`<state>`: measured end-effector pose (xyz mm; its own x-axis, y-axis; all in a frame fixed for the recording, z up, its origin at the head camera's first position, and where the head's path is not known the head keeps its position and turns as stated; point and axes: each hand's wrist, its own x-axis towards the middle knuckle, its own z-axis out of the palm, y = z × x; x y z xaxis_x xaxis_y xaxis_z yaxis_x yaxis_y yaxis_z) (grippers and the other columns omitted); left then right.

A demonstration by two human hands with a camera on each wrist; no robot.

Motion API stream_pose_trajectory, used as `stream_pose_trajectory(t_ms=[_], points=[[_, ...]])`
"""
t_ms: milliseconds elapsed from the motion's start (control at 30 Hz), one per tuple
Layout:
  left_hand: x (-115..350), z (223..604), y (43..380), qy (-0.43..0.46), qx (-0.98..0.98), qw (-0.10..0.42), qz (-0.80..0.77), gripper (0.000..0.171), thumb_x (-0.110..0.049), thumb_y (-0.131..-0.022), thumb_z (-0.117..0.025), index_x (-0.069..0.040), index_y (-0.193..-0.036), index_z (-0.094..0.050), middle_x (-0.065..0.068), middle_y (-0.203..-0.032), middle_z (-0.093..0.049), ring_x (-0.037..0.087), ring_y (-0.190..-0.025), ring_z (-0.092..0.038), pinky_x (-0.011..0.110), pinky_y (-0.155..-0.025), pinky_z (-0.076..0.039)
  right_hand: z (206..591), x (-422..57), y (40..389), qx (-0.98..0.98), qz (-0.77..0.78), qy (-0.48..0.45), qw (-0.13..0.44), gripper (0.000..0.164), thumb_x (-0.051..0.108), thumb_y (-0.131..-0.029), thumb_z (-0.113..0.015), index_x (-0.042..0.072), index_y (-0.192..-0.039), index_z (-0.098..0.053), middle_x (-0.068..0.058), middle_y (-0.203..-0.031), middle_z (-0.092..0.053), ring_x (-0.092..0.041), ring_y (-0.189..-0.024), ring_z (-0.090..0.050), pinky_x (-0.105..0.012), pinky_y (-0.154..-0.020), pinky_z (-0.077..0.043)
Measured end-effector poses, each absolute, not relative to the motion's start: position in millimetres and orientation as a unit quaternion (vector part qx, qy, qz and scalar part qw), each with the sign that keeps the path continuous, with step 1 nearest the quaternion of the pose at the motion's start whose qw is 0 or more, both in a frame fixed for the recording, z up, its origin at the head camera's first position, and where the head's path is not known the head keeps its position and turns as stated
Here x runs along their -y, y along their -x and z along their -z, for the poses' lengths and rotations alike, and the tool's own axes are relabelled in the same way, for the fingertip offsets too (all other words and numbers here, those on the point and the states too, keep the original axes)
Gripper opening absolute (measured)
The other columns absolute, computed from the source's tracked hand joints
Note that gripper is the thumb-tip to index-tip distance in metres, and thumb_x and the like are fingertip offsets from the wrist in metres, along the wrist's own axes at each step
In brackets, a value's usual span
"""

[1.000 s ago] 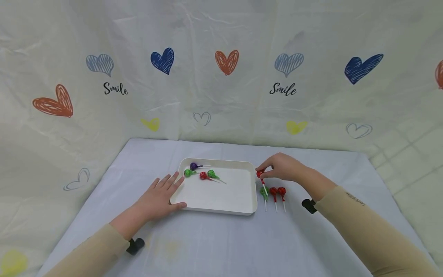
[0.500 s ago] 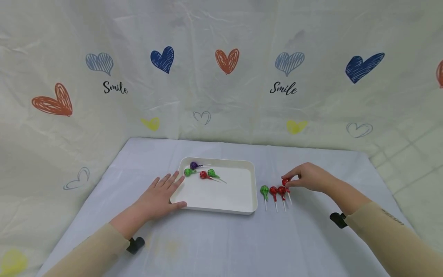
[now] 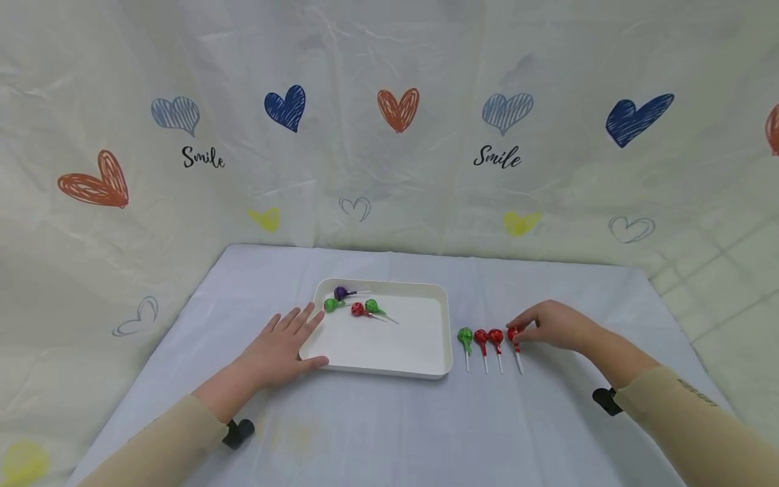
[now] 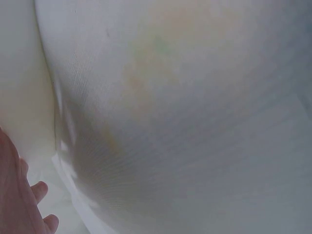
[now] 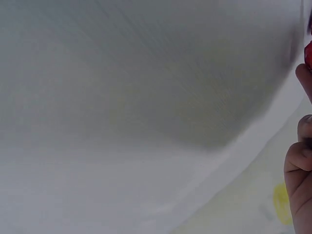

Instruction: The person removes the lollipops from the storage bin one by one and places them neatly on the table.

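Observation:
My right hand (image 3: 554, 326) pinches a red-wrapped lollipop (image 3: 512, 333) between thumb and fingers, its white stick pointing toward me over the cloth. It stands at the right end of a row with a green lollipop (image 3: 465, 335) and two red ones, a red lollipop (image 3: 481, 336) and another red lollipop (image 3: 496, 335). My left hand (image 3: 276, 352) lies with spread, straight fingers across the left edge of a white tray (image 3: 389, 348). Inside the tray are a purple lollipop (image 3: 341, 293), a red lollipop (image 3: 358, 309) and two green ones. In the right wrist view, red wrapper (image 5: 308, 54) shows at a fingertip.
A white cloth (image 3: 389, 433) covers the table. Behind it hangs a pale backdrop (image 3: 444, 189) printed with hearts and words. Small black wrist cameras are at both sleeves, such as the right camera (image 3: 607, 401).
My right hand has carried the red lollipop rightward from beside the tray, past the row, and lowered it to the row's right end. The left hand and tray have stayed put.

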<state>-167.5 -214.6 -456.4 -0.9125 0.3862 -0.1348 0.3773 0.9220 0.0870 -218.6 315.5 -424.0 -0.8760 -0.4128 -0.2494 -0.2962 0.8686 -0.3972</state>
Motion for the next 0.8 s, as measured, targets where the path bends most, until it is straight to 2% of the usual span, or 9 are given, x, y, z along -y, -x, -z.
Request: stream_pose_trajectory(t_ms=[300,533,800], points=[[213,454,166,-0.196,-0.977,0.074,-0.034,0.098,-0.081,-0.087,-0.04,-0.022,-0.161,-0.015,0.006,-0.167,-0.008,0.035,-0.151,-0.013,0.058,-0.119,-0.01,432,-313,219,-0.953,0.169,0.195,0.155,0.029,0.037,-0.084,-0.079,0.02,-0.108,-0.079,0.001,-0.107,-0.074,-0.026,-0.106,-0.065,-0.047,-0.088,-0.054],[214,454,166,-0.195,-0.978,0.073,-0.03,0.102,-0.087,-0.084,-0.031,-0.022,-0.161,-0.015,0.006,-0.167,-0.008,0.035,-0.151,-0.013,0.058,-0.119,-0.01,434,-313,220,-0.954,0.172,0.195,0.149,0.03,0.037,-0.084,-0.079,0.021,-0.108,-0.079,0.001,-0.107,-0.074,-0.026,-0.107,-0.065,-0.048,-0.089,-0.053],[215,454,166,-0.195,-0.978,0.074,-0.034,0.099,-0.082,-0.086,-0.038,-0.022,-0.161,-0.015,0.006,-0.167,-0.008,0.035,-0.151,-0.013,0.059,-0.119,-0.009,436,-312,220,-0.951,0.181,0.203,0.149,0.03,0.037,-0.085,-0.078,0.019,-0.108,-0.079,0.0,-0.107,-0.073,-0.024,-0.103,-0.065,-0.047,-0.087,-0.054]])
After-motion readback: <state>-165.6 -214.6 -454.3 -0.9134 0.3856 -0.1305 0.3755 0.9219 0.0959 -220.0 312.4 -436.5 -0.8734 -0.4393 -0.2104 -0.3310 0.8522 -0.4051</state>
